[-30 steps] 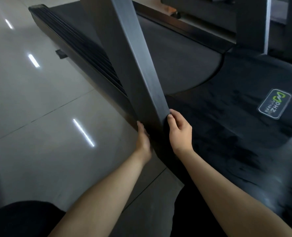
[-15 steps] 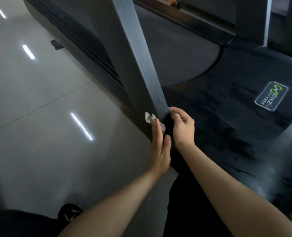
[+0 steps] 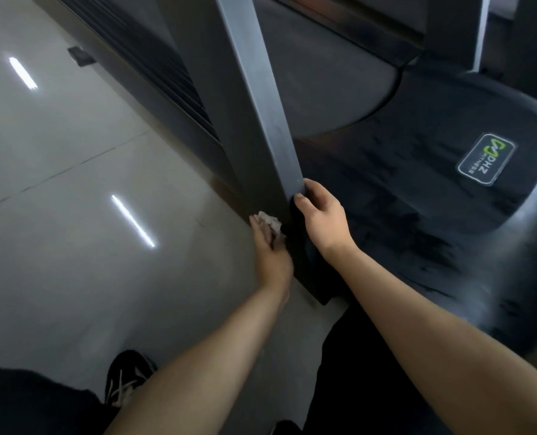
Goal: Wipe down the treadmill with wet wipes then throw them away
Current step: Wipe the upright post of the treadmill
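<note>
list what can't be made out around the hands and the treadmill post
All head view.
Crumpled white wet wipe: mostly covered by the left hand; how its fingers hold it is hidden.
Grey metal treadmill post: top cut off by the frame's upper edge.
Right hand: lower fingers hidden under the hand itself.
Black shoe: partly behind the left forearm.

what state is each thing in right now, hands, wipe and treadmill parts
left hand, pressing wet wipe against upright post base
wet wipe, crumpled, under left fingertips
right hand, gripping upright post edge
upright post, gripped near its base
motor cover, streaked with smears
</note>
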The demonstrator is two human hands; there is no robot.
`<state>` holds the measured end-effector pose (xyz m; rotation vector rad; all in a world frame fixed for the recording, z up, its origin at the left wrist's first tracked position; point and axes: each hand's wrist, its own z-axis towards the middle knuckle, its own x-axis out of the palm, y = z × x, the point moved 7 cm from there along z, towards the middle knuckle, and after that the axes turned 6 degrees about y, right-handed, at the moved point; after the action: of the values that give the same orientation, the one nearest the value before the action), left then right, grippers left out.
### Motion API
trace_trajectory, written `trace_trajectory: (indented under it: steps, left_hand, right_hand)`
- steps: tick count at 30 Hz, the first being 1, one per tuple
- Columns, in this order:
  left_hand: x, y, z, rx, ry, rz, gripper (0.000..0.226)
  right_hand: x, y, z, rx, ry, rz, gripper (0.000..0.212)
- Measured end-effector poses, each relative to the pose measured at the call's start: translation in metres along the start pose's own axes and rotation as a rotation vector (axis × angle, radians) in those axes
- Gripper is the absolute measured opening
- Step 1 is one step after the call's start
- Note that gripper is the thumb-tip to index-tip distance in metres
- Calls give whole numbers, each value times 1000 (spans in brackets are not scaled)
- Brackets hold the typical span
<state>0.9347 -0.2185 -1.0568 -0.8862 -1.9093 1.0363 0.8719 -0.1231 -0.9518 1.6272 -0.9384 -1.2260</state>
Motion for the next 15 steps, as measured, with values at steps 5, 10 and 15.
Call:
trace_trajectory:
  steps: [5, 10, 15]
  left_hand:
    - [-2, -22, -2, 167, -192, 52, 39]
    - [-13, -8, 15, 86, -167, 19, 25]
    - [-27, 48, 29, -327, -99, -186, 25]
  right_hand:
    - [-1, 8, -4, -50, -13, 40, 27]
    - [-4, -1, 0, 30, -59, 134, 28]
    - [-2, -3, -4, 65, -86, 117, 34]
